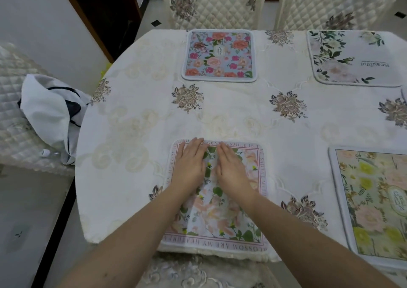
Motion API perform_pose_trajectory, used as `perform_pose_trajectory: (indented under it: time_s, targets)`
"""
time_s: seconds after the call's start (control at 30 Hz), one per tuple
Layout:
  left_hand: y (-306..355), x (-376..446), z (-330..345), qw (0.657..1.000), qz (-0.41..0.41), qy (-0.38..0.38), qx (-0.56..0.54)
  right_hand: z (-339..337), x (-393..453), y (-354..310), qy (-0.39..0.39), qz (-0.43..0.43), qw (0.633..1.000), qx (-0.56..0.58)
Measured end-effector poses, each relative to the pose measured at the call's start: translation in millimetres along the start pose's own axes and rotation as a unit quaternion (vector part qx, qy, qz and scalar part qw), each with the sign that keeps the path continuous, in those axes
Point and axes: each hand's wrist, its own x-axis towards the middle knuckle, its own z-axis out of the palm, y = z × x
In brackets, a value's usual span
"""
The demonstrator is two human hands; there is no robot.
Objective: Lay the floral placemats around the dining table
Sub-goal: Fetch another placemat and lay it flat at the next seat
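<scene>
A pink-bordered floral placemat (220,217) with printed lettering lies flat at the table's near edge. My left hand (190,164) and my right hand (231,168) rest palm down on its far half, side by side, fingers straight. A blue placemat with pink and orange roses (220,55) lies at the far side. At the far right lies a white placemat with green leaves (352,56). A yellow-green floral placemat (374,201) lies at the near right, partly cut off by the frame.
The table (132,122) wears a cream embroidered cloth. Two quilted chairs (211,3) stand at the far side, another quilted seat (13,111) at the left with a white cloth bag (48,111) on it. A white wall runs along the left.
</scene>
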Motion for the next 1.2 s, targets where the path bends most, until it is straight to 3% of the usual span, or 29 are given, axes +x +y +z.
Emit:
perform_pose_trajectory:
  time_s: [0.23,0.6,1.0,1.13,1.2]
  targets:
    - [-14.5,5.3,29.0,0.993,0.025,-0.077,0.089,33.8,15.9,6.7,0.011,-0.004,0.988,-0.152]
    - [-26.0,-1.2,22.7,0.994,-0.040,-0.070,0.068,10.8,3.4,29.2,0.040,0.060,0.989,-0.131]
    - [-77.0,-33.5,-10.0,0.985,-0.045,-0.084,0.143,-36.0,-20.6,75.9,-0.019,0.111,0.976,-0.189]
    - [-71.5,-35.2,-17.2,0.983,-0.090,-0.081,0.136,-28.0,-23.7,63.2,0.094,0.169,0.972,-0.133]
    - [-48.7,-34.2,-16.3,0.990,-0.080,-0.066,0.100,-17.5,-29.5,47.4,0.121,0.140,0.975,-0.120]
